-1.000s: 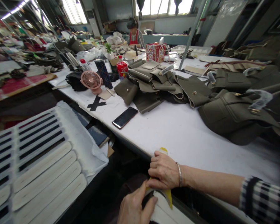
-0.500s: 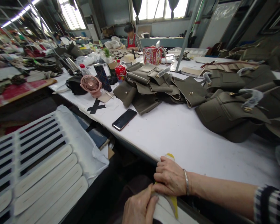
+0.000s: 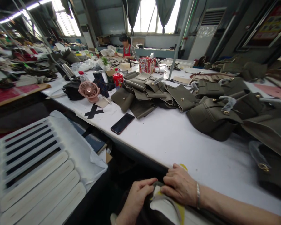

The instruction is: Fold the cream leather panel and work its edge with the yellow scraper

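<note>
At the table's front edge, low in the view, a dark leather piece (image 3: 159,215) with a white inner face (image 3: 165,207) and a yellow strip (image 3: 182,214) lies under both hands. My left hand (image 3: 140,195) is closed on its upper edge, thumb and fingers pinched together. From the right, my right hand (image 3: 180,184), with a bracelet at the wrist, has curled fingers pressed round the yellow-edged part. A yellow tip (image 3: 184,167) sticks out beyond its knuckles. The lower part of the piece is cut off by the frame, and its kind is unclear.
Olive leather bags (image 3: 213,117) pile up along the white table (image 3: 150,137). A phone (image 3: 122,123), pink fan (image 3: 89,90) and red-labelled bottle (image 3: 117,78) stand further left. A white slatted rack (image 3: 41,184) bears pale strips at lower left. A person (image 3: 127,48) sits across.
The view has shifted, and both hands show further right with the piece. My left hand has moved apart from my right; more of the white face and dark edge shows between them.
</note>
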Demonstrator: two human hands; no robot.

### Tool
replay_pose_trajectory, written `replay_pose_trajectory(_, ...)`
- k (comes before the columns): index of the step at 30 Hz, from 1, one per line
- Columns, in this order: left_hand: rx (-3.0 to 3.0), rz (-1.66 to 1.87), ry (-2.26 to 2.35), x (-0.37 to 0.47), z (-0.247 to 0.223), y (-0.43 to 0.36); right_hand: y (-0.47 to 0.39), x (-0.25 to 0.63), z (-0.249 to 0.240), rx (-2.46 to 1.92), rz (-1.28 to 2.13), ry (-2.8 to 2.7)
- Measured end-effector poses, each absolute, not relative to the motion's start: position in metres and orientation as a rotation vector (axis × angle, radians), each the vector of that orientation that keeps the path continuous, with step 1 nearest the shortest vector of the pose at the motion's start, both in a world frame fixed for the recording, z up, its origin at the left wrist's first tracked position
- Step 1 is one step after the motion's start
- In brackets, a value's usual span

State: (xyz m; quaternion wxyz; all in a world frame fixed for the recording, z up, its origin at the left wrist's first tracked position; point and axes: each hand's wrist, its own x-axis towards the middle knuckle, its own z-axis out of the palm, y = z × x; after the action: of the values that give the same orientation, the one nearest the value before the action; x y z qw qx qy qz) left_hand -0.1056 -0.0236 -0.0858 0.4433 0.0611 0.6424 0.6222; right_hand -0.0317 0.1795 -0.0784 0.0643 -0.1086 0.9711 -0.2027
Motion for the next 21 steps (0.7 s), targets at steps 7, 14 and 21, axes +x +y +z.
replay_pose_trajectory(7,0.238,1.506,1.629,-0.106,-0.098,-0.023,0.198,-0.037,-0.053,0.243,-1.233,2.544)
replay_pose_trajectory(14,0.374,1.463,1.85,-0.097,-0.095,-0.015,0.177,-0.064,-0.073,0.217,-1.449,2.34)
replay_pose_trajectory(21,0.436,1.524,1.86,-0.1,-0.091,-0.014,0.152,-0.059,-0.087,0.228,-1.297,2.461)
